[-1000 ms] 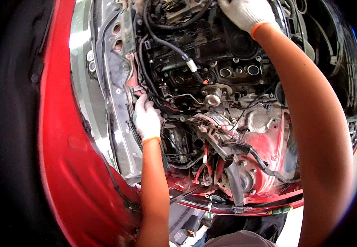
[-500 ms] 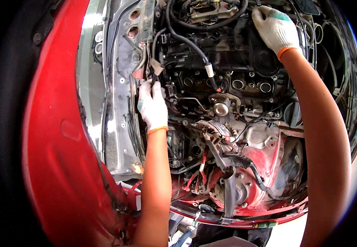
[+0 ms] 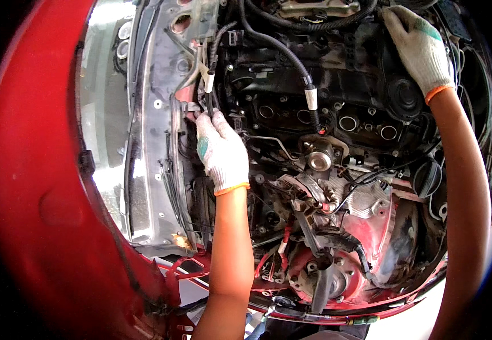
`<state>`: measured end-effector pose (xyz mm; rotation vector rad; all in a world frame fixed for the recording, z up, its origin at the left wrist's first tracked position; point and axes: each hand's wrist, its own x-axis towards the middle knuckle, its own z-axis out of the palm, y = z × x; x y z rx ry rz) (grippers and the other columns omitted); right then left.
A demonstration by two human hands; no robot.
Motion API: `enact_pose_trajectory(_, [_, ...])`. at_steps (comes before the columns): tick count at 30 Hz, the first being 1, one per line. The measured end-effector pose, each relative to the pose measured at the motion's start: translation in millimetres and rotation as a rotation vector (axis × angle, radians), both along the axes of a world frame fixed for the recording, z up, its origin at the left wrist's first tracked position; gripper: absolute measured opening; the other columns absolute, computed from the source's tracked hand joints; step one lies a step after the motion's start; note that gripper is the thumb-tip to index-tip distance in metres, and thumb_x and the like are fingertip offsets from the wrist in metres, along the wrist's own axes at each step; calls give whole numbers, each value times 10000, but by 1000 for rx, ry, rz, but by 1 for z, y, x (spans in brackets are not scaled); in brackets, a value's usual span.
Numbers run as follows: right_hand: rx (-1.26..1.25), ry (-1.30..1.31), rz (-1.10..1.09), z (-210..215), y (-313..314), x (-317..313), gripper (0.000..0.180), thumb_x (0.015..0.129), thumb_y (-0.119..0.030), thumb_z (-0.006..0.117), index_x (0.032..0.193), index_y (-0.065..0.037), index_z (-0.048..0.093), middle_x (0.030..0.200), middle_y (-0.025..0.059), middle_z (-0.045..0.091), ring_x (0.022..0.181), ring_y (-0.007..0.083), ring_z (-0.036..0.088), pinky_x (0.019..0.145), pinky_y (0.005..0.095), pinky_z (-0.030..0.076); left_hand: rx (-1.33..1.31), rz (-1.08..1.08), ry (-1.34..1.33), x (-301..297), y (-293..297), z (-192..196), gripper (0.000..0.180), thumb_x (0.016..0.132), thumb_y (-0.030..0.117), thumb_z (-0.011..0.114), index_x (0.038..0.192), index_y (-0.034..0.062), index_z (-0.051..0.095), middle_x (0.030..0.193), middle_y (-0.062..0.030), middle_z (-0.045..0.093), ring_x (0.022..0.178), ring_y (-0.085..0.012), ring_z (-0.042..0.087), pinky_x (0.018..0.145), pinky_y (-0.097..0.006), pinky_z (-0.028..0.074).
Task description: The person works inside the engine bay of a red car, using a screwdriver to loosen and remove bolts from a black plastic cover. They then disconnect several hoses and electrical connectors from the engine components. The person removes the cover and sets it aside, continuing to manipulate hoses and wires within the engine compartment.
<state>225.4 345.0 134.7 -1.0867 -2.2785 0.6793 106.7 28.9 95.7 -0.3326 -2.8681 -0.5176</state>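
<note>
Head view: I look down into an open engine bay with red bodywork [image 3: 36,187] curving along the left. My left hand [image 3: 220,150], in a white knit glove with an orange cuff, sits at the left edge of the engine, fingertips curled against a thin black cable [image 3: 209,99] that runs up past a white sleeve; the fingers look pressed together around it, though I cannot tell whether they truly pinch it. Just left of that grip stands the grey metal inner fender panel [image 3: 155,141]. To the right of it lies the black cylinder head cover [image 3: 336,96] with its row of round plug wells. My right hand [image 3: 419,48], gloved the same way, lies flat and spread on the upper right corner of that cover, palm down, holding nothing that I can see. A ribbed black hose [image 3: 283,51] passes between the two hands. Below the left grip, a silver pulley [image 3: 318,160] and red wiring [image 3: 283,249] show.
</note>
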Motion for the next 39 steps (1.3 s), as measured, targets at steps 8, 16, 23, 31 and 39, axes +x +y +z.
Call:
enact_pose_trajectory(8, [55,-15,-10,3,-8,2,291,953,-300,587,956,-51,738,882,246,692,851,424,700,738,481,533,33,31,-196,-22,6,-14,473,1085,430,445,1221,3,595,1069,-304,684,1005,-505,644,865,-537,503])
enact_pose_trajectory(16, [91,-36,-39,3,-12,2,287,941,-304,597,952,-64,754,878,230,709,840,413,710,754,485,547,570,9,-400,-59,-19,-33,466,1081,314,527,1372,-45,595,1292,-178,679,1159,-237,614,1039,-338,442])
enact_pose_trajectory(23, [-4,-2,4,0,2,3,292,936,-298,603,964,-53,758,881,232,712,844,412,711,759,477,549,11,-14,-251,-63,1,-9,560,1039,409,480,1359,-34,601,1335,-281,635,1261,-424,589,1095,-439,428])
enact_pose_trajectory(31, [87,23,54,-20,7,1,306,954,-314,604,1036,-53,742,942,217,726,902,401,710,807,451,552,7,0,-213,-55,-5,-9,589,1046,443,419,1384,-6,597,1367,-259,624,1300,-422,565,1116,-454,417])
enact_pose_trajectory(39, [33,34,29,-13,10,4,299,931,-287,604,915,-21,739,860,240,704,820,419,700,750,479,545,439,16,-52,-29,-8,-28,438,1064,194,512,1446,-17,545,1411,-222,619,1183,-302,667,1061,-366,477])
